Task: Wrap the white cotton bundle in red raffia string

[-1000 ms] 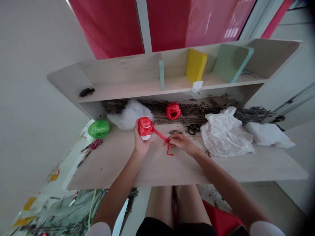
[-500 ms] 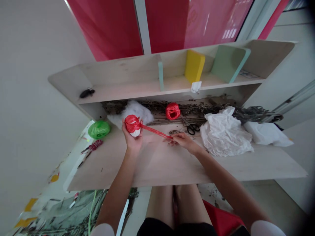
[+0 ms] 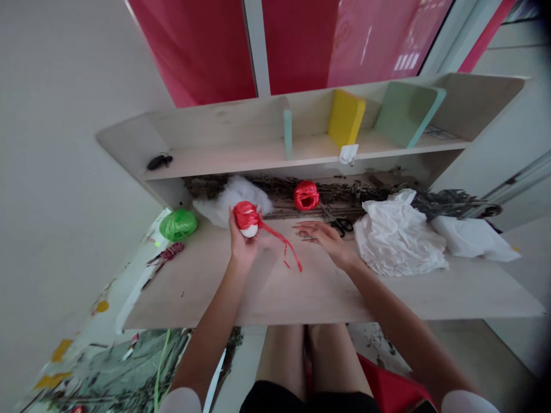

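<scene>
My left hand (image 3: 244, 245) holds a white ball partly wrapped in red ribbon (image 3: 247, 217) above the desk. A loose red tail (image 3: 280, 236) trails from the ball to the right, its ends hanging down. To the right of that tail, my right hand (image 3: 321, 236) is spread with nothing between its fingers. Behind the hands sit a red ribbon roll (image 3: 306, 195) and black-handled scissors (image 3: 342, 225). White fluffy stuffing (image 3: 236, 198) lies behind the wrapped ball.
On the desk's left are a green ribbon roll (image 3: 178, 224) and a red-and-white string bundle (image 3: 172, 251). Crumpled white paper (image 3: 400, 235) and a white bag (image 3: 473, 238) lie at the right. Dried stems (image 3: 275, 186) run along the back, below the shelf (image 3: 241, 158).
My right hand has let go of the red tail, which now hangs loose, and its fingers have spread. My left hand has moved slightly right with the ball. The view has shifted slightly.
</scene>
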Demonstrator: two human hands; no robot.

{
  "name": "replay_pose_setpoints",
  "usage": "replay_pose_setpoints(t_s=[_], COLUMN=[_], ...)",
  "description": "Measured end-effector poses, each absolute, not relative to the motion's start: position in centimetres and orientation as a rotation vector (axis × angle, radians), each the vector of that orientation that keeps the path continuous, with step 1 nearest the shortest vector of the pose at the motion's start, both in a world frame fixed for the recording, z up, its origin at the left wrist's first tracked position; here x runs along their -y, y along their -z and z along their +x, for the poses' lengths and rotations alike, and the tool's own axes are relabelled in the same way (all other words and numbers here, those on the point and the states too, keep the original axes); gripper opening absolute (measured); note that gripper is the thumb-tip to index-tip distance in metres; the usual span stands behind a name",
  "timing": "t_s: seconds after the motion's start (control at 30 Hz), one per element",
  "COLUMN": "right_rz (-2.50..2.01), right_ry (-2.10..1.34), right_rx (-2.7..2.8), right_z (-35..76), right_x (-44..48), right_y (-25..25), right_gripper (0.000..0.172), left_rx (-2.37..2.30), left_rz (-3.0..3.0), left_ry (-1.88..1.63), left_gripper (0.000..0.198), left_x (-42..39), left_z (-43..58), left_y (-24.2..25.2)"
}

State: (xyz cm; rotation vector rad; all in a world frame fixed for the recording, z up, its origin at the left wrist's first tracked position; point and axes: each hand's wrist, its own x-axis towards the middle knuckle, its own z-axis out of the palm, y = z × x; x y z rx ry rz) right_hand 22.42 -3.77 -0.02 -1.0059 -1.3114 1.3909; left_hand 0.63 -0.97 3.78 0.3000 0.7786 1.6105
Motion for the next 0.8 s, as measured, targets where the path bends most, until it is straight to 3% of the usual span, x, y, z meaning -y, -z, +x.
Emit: replay_pose_setpoints(t_s=[0.13, 0.33, 0.63, 0.8], right_rz=[-1.011, -1.035, -1.082, -1.069], right_ry=[-1.333, -1.307, -1.014, -1.059], right_rx=[1.519, 1.640, 1.946, 1.946], right_z=[21.4, 19.8, 19.7, 19.2], right_x=[4.3, 4.7, 5.2, 5.7], right_y=[0.2, 1.4, 1.3, 0.8], right_gripper=[0.043, 0.052, 0.038, 0.037], left_rx=[-0.792, -0.838, -0.879, -0.919], left_rz=[0.391, 0.606, 0.443, 0.513], left_ry=[-1.397, -1.408, -1.306, -1.408], left_gripper=[0.042, 0.046, 0.053, 0.056], left_x=[1.9, 2.7, 2.4, 2.3], left_z=[2.9, 5.3, 5.7, 6.1], left_y=[-2.9, -0.8, 0.0, 0.6])
